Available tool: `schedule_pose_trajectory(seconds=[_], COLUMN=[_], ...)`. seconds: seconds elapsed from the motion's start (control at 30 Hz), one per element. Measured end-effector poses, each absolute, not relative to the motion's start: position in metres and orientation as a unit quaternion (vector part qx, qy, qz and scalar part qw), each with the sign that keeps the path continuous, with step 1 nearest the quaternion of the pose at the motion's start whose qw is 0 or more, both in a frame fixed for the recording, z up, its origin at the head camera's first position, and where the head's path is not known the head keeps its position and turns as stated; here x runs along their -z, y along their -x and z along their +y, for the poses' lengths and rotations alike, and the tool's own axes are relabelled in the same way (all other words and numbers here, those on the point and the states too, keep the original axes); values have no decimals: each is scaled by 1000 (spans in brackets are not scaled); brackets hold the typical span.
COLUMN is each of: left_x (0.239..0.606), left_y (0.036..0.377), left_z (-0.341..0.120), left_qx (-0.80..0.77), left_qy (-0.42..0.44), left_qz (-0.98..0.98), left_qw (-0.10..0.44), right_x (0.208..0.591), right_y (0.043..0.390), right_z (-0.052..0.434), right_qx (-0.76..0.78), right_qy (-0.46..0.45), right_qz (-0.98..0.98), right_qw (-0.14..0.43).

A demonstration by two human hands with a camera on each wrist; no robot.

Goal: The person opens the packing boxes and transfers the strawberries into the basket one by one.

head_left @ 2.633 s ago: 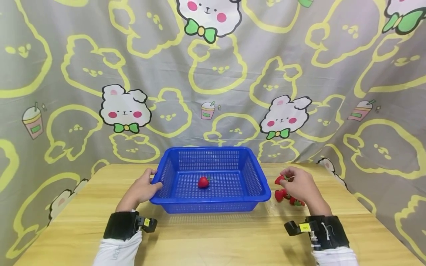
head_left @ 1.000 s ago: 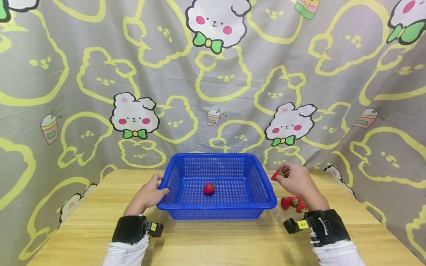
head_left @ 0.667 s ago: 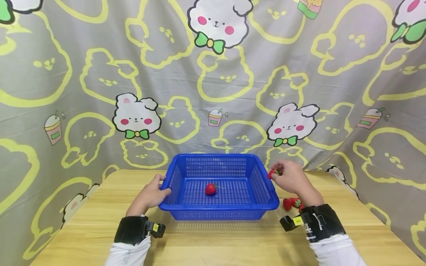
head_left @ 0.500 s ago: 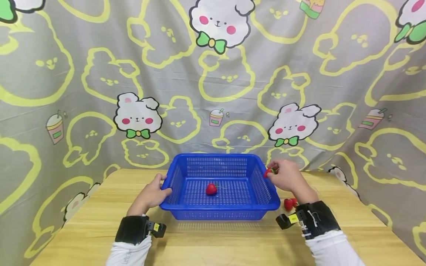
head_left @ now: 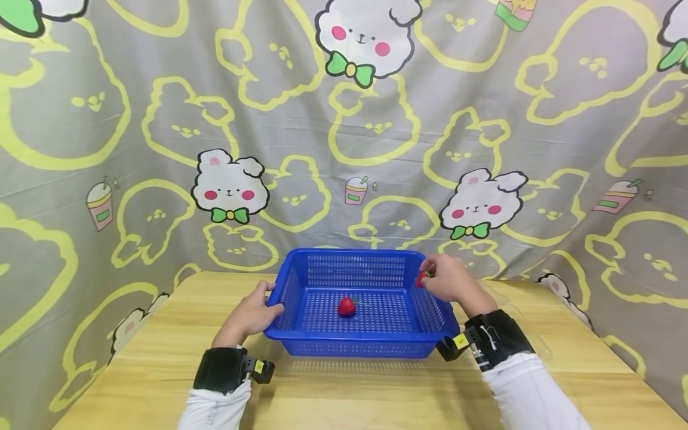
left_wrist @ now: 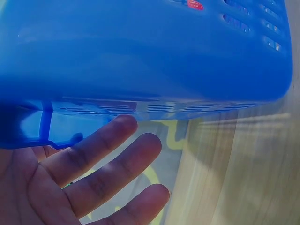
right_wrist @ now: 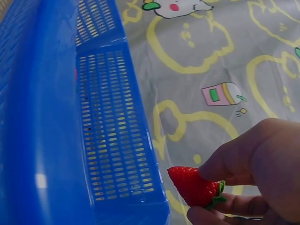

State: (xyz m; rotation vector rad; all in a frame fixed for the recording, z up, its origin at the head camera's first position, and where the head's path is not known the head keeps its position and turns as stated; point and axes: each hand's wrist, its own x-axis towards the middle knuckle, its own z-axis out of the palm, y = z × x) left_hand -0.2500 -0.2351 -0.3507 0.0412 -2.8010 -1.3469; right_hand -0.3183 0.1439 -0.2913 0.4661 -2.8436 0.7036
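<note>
A blue plastic basket (head_left: 355, 347) with slotted walls stands on the table. My left hand (head_left: 248, 315) holds its left rim, thumb on top; in the left wrist view several fingers (left_wrist: 112, 187) extend outside the wall. One red strawberry (head_left: 346, 306) with a green stem lies on the basket's floor. Above the basket's right side, my right hand (head_left: 450, 279) pinches another strawberry between thumb and fingers. The right wrist view shows this strawberry (right_wrist: 192, 186) with its tip toward the basket and green leaves at the fingers.
The wooden table (head_left: 344, 397) reaches back to a grey curtain (head_left: 301, 131) with yellow outlines and bunny faces. Black wrist cameras (head_left: 262, 370) sit on both forearms. The right forearm covers the spot where loose strawberries lay.
My right hand has lifted a strawberry from the pile on the right and carried it left, over the basket's right rim. My left hand stays on the left rim. The view has shifted slightly.
</note>
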Motion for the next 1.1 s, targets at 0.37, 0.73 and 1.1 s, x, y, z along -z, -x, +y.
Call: schedule_pose_trajectory(seconds=[0.37, 0.73, 1.1], left_x=[352, 351, 350], left_y=[254, 254, 256], left_z=[-234, -236, -237], left_qx=[433, 433, 438], left_qy=[-20, -20, -21], left_qz=[-901, -901, -898], left_qw=[24, 25, 23], right_x=[290, 289, 294], right_y=[338, 346, 354], right_z=[121, 94, 71], right_qx=[-208, -164, -193], right_qy=[-178, -194, -158], right_qz=[-962, -966, -957], right_qw=[23, -41, -148])
